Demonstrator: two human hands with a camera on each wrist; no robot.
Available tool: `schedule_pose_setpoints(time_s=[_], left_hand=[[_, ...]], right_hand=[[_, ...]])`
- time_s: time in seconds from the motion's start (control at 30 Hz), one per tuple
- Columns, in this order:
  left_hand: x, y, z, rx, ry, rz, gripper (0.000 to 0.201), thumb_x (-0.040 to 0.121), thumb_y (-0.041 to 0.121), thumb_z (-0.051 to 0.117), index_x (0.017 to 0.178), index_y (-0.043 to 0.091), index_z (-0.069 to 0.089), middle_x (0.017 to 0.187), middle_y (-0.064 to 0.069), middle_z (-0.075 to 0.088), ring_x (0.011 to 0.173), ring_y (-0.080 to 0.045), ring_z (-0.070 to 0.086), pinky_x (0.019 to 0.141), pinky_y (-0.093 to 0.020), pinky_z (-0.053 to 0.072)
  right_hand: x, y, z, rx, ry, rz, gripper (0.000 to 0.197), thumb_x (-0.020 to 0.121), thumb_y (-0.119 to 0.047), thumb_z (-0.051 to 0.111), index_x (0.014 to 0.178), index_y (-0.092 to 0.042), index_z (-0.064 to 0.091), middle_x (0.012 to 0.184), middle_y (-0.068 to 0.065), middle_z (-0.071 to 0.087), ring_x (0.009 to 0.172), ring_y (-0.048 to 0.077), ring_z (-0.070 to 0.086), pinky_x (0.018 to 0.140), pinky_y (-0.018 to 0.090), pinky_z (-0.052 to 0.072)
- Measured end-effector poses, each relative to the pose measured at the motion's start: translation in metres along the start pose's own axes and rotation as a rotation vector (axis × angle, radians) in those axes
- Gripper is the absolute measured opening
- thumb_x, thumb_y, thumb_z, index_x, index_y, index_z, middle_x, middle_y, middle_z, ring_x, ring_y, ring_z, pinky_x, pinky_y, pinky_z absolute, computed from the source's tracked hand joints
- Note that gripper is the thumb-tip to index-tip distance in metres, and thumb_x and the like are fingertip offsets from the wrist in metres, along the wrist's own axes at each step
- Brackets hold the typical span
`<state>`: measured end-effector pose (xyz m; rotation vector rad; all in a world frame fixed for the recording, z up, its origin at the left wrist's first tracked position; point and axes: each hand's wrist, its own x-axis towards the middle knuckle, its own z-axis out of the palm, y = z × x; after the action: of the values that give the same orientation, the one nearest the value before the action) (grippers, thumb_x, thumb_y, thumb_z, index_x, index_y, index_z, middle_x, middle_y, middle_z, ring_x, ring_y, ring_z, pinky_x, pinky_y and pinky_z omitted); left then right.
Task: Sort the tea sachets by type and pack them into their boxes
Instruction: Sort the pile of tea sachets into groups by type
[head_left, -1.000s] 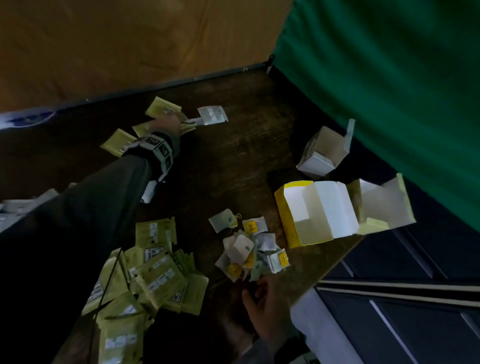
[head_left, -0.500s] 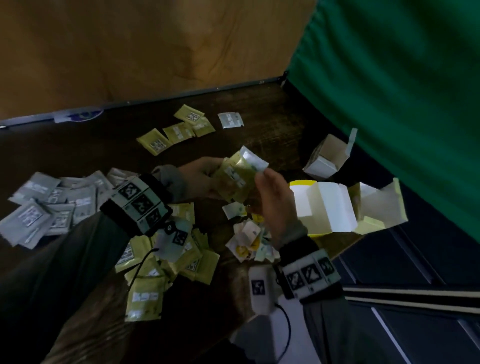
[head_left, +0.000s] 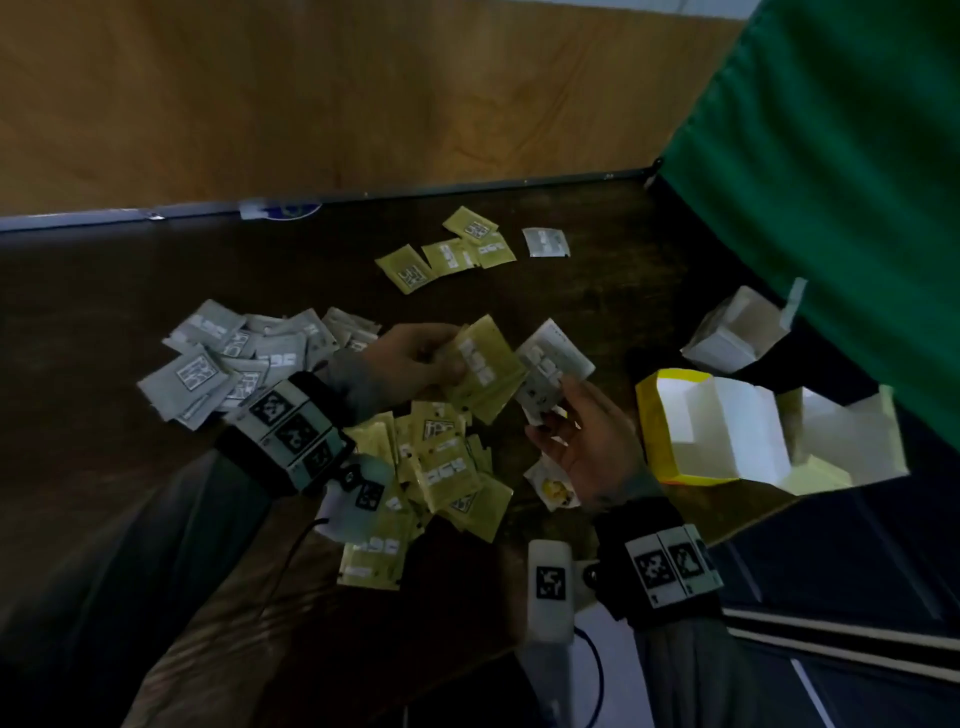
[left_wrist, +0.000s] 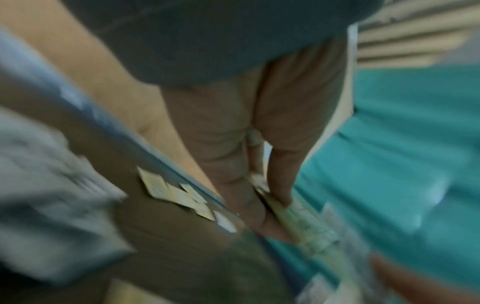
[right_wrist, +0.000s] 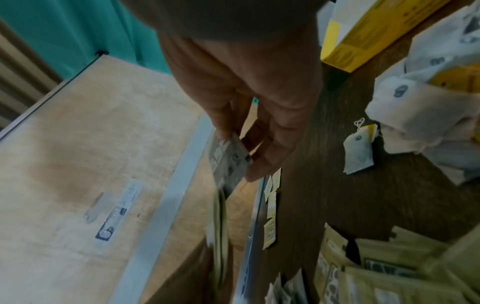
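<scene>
My left hand (head_left: 415, 358) holds a small stack of yellow-green sachets (head_left: 485, 371) above the table's middle; the same stack (left_wrist: 301, 224) shows blurred in the left wrist view. My right hand (head_left: 576, 441) pinches a grey-white sachet (head_left: 550, 366) just right of that stack, its edge (right_wrist: 228, 160) plain in the right wrist view. A pile of yellow-green sachets (head_left: 431, 467) lies below my hands. Grey sachets (head_left: 234, 358) are heaped at left. A few yellow-green sachets (head_left: 447, 254) and one grey sachet (head_left: 545, 242) lie far back. An open yellow box (head_left: 654, 441) stands at right.
A small open white box (head_left: 727, 348) sits behind the yellow one, by a green cloth (head_left: 831, 182). An open pale box (head_left: 847, 447) lies right of the yellow box. Bare tea bags with yellow tags (head_left: 553, 486) lie under my right hand. The table's right edge is close.
The left hand came back from the far sachets with a stack, and the right hand rose to meet it. Since half a second ago the right hand has drawn the grey sachet off to the right.
</scene>
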<state>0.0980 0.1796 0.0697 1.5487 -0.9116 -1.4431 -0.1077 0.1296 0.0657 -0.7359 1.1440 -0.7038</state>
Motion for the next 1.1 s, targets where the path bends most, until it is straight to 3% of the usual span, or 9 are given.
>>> schedule_pose_setpoints(time_s=[0.13,0.3,0.47,0.63,0.73,0.8,0.9,1.0,1.1], left_hand=[[-0.015,-0.029,-0.023,0.487,0.024,-0.034,0.045,0.090,0.019,0.058,0.133,0.029,0.048,0.112,0.004,0.057,0.092,-0.008,0.059,0.077,-0.024,0.053],[-0.019,-0.051,-0.009,1.160,-0.184,-0.060,0.044,0.094,0.023,0.050,0.137,0.031,0.043,0.142,-0.001,0.037,0.127,-0.021,0.042,0.102,-0.032,0.039],[-0.015,-0.040,0.001,0.633,0.164,0.046,0.039,0.095,0.036,0.046,0.129,0.020,0.052,0.127,-0.003,0.052,0.112,-0.020,0.054,0.093,-0.035,0.046],[-0.009,-0.028,-0.001,0.153,0.161,-0.012,0.047,0.086,0.024,0.063,0.129,0.016,0.046,0.114,0.000,0.058,0.107,-0.020,0.059,0.084,-0.036,0.055],[-0.002,-0.039,-0.037,0.340,0.386,-0.010,0.058,0.088,0.018,0.060,0.140,0.021,0.034,0.123,-0.008,0.055,0.103,-0.020,0.059,0.070,-0.029,0.055],[0.003,-0.048,-0.066,0.454,0.510,-0.104,0.071,0.089,0.013,0.058,0.147,0.021,0.020,0.135,-0.014,0.047,0.112,-0.026,0.055,0.079,-0.032,0.052],[0.009,-0.060,-0.094,0.762,0.468,-0.303,0.076,0.089,0.017,0.057,0.150,0.020,0.011,0.147,-0.016,0.027,0.129,-0.033,0.037,0.104,-0.044,0.040],[0.013,-0.056,-0.103,1.141,0.418,-0.431,0.077,0.084,0.031,0.060,0.147,0.025,0.017,0.150,-0.016,0.015,0.136,-0.035,0.023,0.109,-0.047,0.032],[0.032,-0.032,-0.101,1.252,0.441,-0.375,0.082,0.081,0.030,0.064,0.147,0.027,0.014,0.152,-0.016,0.006,0.139,-0.036,0.016,0.110,-0.048,0.027]], right_hand=[[0.000,0.005,0.004,-0.032,0.042,-0.026,0.014,0.093,-0.023,0.054,0.100,-0.018,0.066,0.102,0.007,0.068,0.089,0.024,0.067,0.061,0.030,0.057],[0.004,0.008,0.005,-0.071,0.086,-0.039,0.013,0.088,-0.017,0.062,0.099,-0.013,0.068,0.100,0.005,0.070,0.086,0.017,0.068,0.058,0.022,0.054],[0.014,0.009,0.017,-0.231,0.069,-0.116,0.007,0.081,-0.009,0.069,0.089,-0.010,0.069,0.094,0.006,0.070,0.084,0.014,0.067,0.059,0.017,0.053],[0.026,0.009,0.043,-0.412,-0.120,-0.072,0.010,0.082,-0.007,0.068,0.082,-0.017,0.069,0.084,0.003,0.070,0.075,0.011,0.069,0.063,0.022,0.057],[0.046,-0.007,0.054,-0.610,-0.170,-0.120,0.011,0.086,-0.013,0.065,0.091,-0.023,0.067,0.092,0.000,0.071,0.079,0.010,0.068,0.064,0.023,0.055],[0.067,-0.024,0.058,-0.688,-0.140,-0.143,0.011,0.088,-0.016,0.063,0.096,-0.024,0.066,0.095,-0.003,0.070,0.081,0.008,0.067,0.064,0.021,0.055],[0.103,-0.050,0.066,-0.739,-0.070,-0.135,0.014,0.088,-0.017,0.062,0.099,-0.024,0.064,0.097,-0.006,0.067,0.084,0.007,0.065,0.068,0.023,0.055],[0.146,-0.068,0.072,-0.788,-0.016,-0.155,0.012,0.089,-0.014,0.061,0.098,-0.022,0.062,0.101,-0.001,0.066,0.086,0.012,0.064,0.071,0.027,0.055],[0.191,-0.076,0.075,-0.892,0.029,-0.206,0.015,0.090,-0.013,0.060,0.104,-0.018,0.060,0.109,0.006,0.063,0.091,0.016,0.060,0.071,0.030,0.053]])
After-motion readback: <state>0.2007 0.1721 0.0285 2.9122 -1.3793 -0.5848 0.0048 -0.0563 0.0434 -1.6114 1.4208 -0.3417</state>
